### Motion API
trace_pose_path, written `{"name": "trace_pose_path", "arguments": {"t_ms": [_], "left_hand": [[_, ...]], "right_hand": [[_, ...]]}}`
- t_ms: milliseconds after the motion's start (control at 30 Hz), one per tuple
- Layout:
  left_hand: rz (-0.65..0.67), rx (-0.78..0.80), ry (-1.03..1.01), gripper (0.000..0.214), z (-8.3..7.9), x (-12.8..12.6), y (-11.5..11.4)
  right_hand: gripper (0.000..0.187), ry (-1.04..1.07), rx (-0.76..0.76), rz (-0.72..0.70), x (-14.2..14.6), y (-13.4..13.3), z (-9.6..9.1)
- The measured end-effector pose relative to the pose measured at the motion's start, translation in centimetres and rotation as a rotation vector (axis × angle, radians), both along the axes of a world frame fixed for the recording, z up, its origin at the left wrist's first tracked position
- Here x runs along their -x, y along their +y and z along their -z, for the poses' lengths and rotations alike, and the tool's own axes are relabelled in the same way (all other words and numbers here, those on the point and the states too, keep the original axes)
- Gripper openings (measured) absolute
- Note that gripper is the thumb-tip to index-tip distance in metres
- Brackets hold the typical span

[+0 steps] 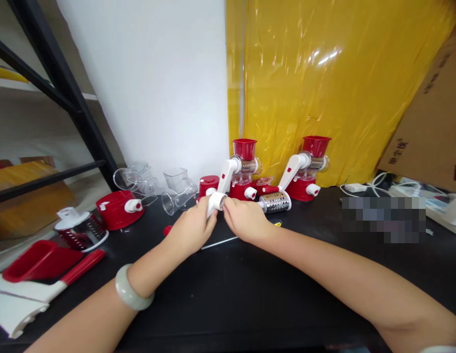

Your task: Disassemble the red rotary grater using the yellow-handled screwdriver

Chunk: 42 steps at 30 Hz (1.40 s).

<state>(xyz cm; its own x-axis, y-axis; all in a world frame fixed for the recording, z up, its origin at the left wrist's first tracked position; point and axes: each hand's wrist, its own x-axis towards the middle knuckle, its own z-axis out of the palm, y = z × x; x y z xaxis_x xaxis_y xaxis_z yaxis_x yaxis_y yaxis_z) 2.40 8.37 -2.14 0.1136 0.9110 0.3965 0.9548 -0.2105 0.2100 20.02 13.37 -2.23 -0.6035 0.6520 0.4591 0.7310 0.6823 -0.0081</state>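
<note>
My left hand (193, 223) is closed around a white crank handle (215, 202) with a round socket at its end. A red grip (167, 229) shows beyond that hand, seemingly the crank's other end. My right hand (246, 218) meets it at the socket, fingers pinched at the opening; whatever they hold is hidden. Beneath the hands lies a screwdriver with a thin metal shaft (220, 242). Just behind my right hand is a metal grater drum (275, 201) on its side.
Two assembled red-and-white rotary graters (242, 189) (303, 189) stand at the back. To the left are clear plastic housings (180, 193), a red base (119, 211), another drum (81, 230), a red hopper (40, 262) and a white body (22, 299). Cables (371, 184) lie at right.
</note>
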Motion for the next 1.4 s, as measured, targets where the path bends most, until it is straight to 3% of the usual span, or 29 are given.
{"name": "trace_pose_path", "arguments": {"t_ms": [400,600,800,933,1033,1100,1233,1400], "left_hand": [[0.043,0.078,-0.144,0.036,-0.9,0.6,0.1],[0.010,0.060,-0.110,0.035,-1.0,1.1,0.2],[-0.016,0.054,-0.082,0.035,-1.3,1.0,0.2],[-0.017,0.035,-0.117,0.040,-1.4,1.3,0.3],[-0.009,0.046,-0.193,0.050,-1.3,1.5,0.4],[0.029,0.079,-0.298,0.054,-1.2,1.5,0.5],[0.135,0.126,-0.546,0.047,-1.1,1.4,0.6],[0.214,0.101,-0.641,0.042,-1.5,1.9,0.6]], "right_hand": [[0.025,0.014,0.090,-0.091,-0.8,1.2,-0.5],[0.007,-0.163,0.242,-0.255,-2.7,3.1,-1.0],[0.011,-0.267,0.324,-0.278,-3.8,4.2,-1.7],[0.022,-0.256,0.302,-0.243,-6.2,3.9,-2.7],[0.033,-0.280,0.279,-0.233,-8.5,3.2,-1.5],[0.029,-0.273,0.180,-0.240,-9.5,2.7,0.0],[0.020,-0.253,0.123,-0.246,-9.8,2.5,2.8],[0.017,-0.184,-0.029,-0.293,-10.8,3.1,2.3]]}}
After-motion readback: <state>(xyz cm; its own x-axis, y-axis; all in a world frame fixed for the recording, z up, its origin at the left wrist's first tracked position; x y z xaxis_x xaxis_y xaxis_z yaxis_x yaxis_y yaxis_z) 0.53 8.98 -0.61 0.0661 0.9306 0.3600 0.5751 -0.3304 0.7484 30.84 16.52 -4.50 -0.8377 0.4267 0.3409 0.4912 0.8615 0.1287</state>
